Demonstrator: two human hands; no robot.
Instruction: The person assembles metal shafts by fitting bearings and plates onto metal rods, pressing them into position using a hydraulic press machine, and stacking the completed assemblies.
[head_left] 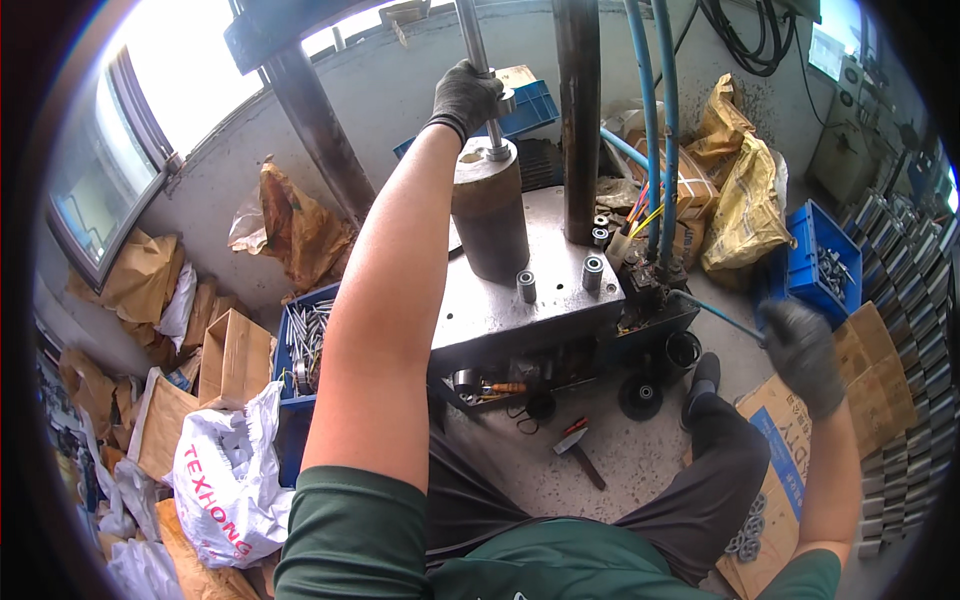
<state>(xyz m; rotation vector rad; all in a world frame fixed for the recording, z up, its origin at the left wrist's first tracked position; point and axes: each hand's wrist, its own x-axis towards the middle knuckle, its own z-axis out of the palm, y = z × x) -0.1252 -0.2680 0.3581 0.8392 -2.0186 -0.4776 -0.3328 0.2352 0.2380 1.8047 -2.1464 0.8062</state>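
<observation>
Head: two gloved hands [467, 98], one lever [718, 313]

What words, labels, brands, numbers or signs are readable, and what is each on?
White plastic sack: large red capitals, legible; wording withheld.
Flat brown cardboard with blue panel: printed characters; wording withheld.
Brown cardboard carton at the back: dark print, too small to read.

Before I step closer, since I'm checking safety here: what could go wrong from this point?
Pinching: the left hand is at the upright rod, above the metal cylinder; fingers might get caught if the rod moves.
Knocking: the small sleeve stands near the plate's edge and could fall.
Tripping: the hammer lies on the floor between the legs, perhaps underfoot.
</observation>
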